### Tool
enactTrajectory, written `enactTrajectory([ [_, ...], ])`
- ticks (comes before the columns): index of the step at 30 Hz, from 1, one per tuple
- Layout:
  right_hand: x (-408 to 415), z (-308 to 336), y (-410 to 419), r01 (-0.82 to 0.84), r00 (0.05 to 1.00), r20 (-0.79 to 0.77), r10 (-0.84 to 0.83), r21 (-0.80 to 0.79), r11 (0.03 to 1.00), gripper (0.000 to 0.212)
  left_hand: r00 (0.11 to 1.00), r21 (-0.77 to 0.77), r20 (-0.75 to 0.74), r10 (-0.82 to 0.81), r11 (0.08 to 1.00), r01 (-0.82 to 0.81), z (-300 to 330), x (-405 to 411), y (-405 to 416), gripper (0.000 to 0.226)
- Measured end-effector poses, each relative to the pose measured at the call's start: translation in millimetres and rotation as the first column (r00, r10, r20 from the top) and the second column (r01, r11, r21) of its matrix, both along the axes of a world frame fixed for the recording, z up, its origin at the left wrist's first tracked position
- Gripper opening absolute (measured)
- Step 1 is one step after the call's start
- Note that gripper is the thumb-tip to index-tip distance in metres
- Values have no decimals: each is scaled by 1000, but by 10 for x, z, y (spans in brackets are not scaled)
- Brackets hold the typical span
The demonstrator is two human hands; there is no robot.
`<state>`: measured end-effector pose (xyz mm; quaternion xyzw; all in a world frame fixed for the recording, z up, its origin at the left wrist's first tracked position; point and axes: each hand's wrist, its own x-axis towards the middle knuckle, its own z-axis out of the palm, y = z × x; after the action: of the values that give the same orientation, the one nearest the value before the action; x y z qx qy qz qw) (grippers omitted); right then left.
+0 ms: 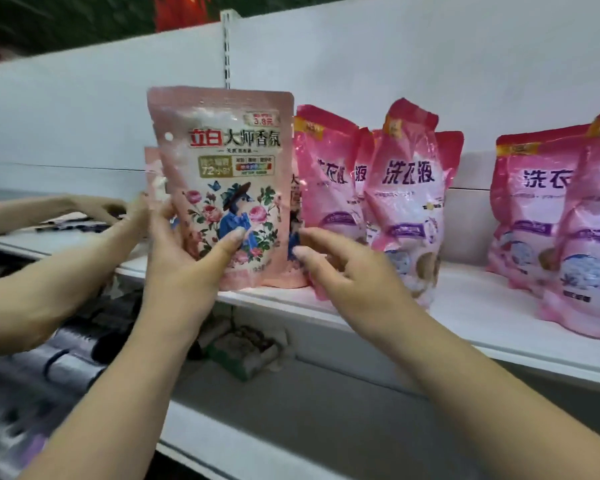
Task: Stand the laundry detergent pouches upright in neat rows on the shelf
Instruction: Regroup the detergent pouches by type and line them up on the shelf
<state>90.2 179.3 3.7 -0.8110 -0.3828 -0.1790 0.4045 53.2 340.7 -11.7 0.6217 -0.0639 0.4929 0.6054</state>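
— Pale pink plastic, that is the floral pouch (222, 188) I have in my left hand (184, 251). My thumb lies across its printed front and my fingers are curled round its left edge, so it is gripped firmly.

— Is it standing?

— Upright, yes, with its bottom edge at the front lip of the white shelf (471, 306); I cannot tell whether it rests there or hangs just above.

— And your other hand?

— My right hand (343, 268) is just right of the floral pouch, fingers loosely spread and holding nothing. The fingertips reach the pouch's lower right corner, where a second pouch (296, 216) of the same kind peeks out from behind it.

— What else is on the shelf?

— Right of the floral pouch, a cluster of brighter pink pouches (402, 202) stands upright, some leaning a little. Farther right, well apart from that cluster, is another group (548, 216) of the same sort, cut off by the frame's edge. A sliver of one more pale pouch (152, 168) shows at the floral pouch's left edge.

— Anyone else there?

— Left of the floral pouch, another person's hand (101, 207) and forearm reach over dark items on the shelf; its grip is too blurred to judge. Below the floral pouch, a lower shelf (291, 420) holds blurred packages (246, 351).
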Motion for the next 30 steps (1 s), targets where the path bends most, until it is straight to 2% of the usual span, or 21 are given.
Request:
enactTrajectory([
  [2, 24, -44, 32, 179, 974, 194, -116, -348, 920, 50, 997, 72, -47, 55, 996, -51, -47, 135, 61, 52],
  [4, 24, -111, 50, 281, 942, 315, -115, -554, 784, 62, 989, 109, -97, 107, 989, -97, -88, 265, 61, 54],
  [5, 25, -151, 56, 323, 927, 357, -114, -607, 726, 73, 986, 120, -121, 117, 987, -103, -106, 326, 52, 55],
  [7, 15, -215, 73, 374, 914, 377, -153, -632, 678, 97, 974, 180, -184, 132, 979, -99, -147, 443, 21, 56],
  [9, 26, -241, 49, 412, 903, 377, -207, -621, 667, 105, 940, 295, -259, 222, 945, -142, -164, 494, -27, 57],
  [11, 42, -249, 19, 451, 887, 384, -255, -609, 652, 109, 892, 420, -316, 323, 891, -174, -166, 515, -66, 68],
  [15, 51, -275, -22, 482, 875, 380, -298, -639, 599, 106, 842, 509, -364, 399, 842, -179, -198, 527, -105, 80],
  [18, 30, -219, -79, 405, 914, 293, -281, -627, 665, 87, 844, 525, -326, 426, 824, -213, -235, 514, -129, 81],
  [20, -2, -221, -168, 295, 950, 243, -194, -510, 808, 84, 874, 497, -287, 391, 841, -212, -273, 477, -129, 83],
  [22, -46, -285, -285, 161, 951, 288, -111, -159, 974, 66, 908, 436, -258, 330, 879, -196, -328, 428, -116, 88],
  [23, -73, -297, -368, 85, 951, 292, -101, 69, 994, 49, 909, 418, -243, 338, 882, -217, -357, 399, -107, 92],
  [24, -90, -283, -460, 22, 968, 233, -97, 304, 952, 33, 905, 419, -198, 376, 867, -269, -380, 367, -104, 95],
  [25, -90, -236, -539, -11, 991, 122, -59, 507, 862, 24, 903, 424, -122, 413, 844, -329, -396, 335, -104, 91],
  [26, -64, -174, -620, 6, 1000, 3, -11, 646, 764, 23, 906, 412, -33, 421, 832, -372, -383, 297, -138, 82],
  [28, 50, -48, -792, 119, 984, -176, 22, 749, 652, 22, 951, 420, 47, 307, 858, -297, -314, 218, -302, 61],
  [30, 214, 73, -877, 271, 936, -351, -3, 718, 641, 33, 990, 504, -26, 138, 857, -106, -191, 172, -572, 55],
])
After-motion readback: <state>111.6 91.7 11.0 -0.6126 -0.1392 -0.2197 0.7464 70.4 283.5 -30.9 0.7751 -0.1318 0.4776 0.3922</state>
